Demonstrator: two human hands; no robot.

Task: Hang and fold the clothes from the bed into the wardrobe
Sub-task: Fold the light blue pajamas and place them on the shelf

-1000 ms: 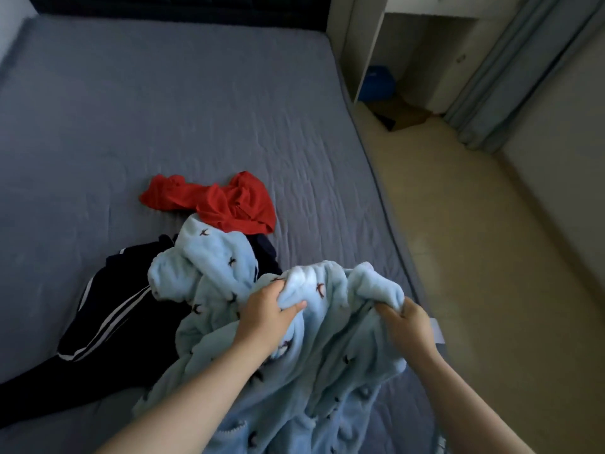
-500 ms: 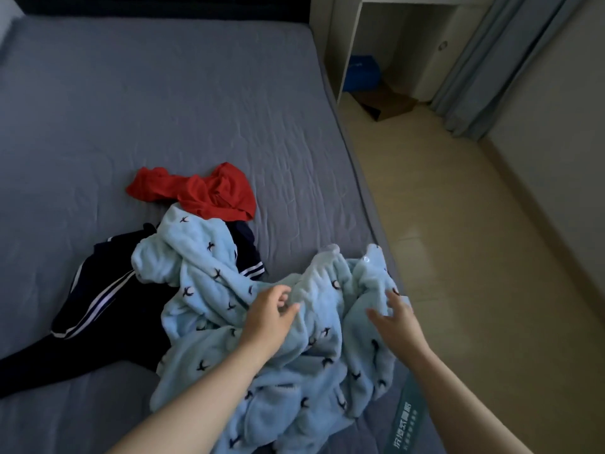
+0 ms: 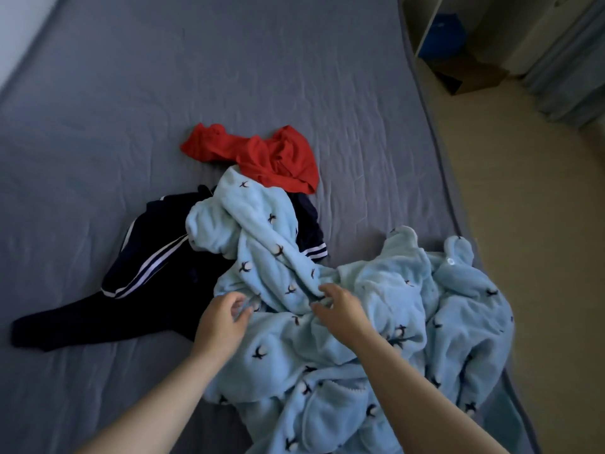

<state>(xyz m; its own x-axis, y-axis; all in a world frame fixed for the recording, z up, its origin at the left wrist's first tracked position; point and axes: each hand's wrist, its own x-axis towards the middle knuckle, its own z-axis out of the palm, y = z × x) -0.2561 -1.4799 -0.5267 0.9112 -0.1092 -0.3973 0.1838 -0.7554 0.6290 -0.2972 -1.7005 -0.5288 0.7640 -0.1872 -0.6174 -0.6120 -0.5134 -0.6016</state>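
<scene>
A light blue fleece garment [image 3: 376,339] with small dark bird prints lies crumpled on the grey bed [image 3: 163,93], spreading to the bed's right edge. My left hand [image 3: 222,319] hovers at its left border with loosely curled fingers, holding nothing. My right hand [image 3: 340,306] reaches over a twisted fold of the fleece, fingers spread and bent, gripping nothing that I can see. A dark navy garment with white stripes [image 3: 154,267] lies partly under the fleece. A red garment [image 3: 262,155] sits bunched beyond both.
The bed's right edge [image 3: 438,152] runs beside a beige floor [image 3: 540,224]. At the top right stands a white open cabinet with a blue bin [image 3: 442,34] and a cardboard box [image 3: 471,75] on the floor, next to a grey curtain [image 3: 573,60].
Both hands let go of the blue fleece, which dropped and spread on the bed. The hands moved left and closer together over its middle. The camera tilted left.
</scene>
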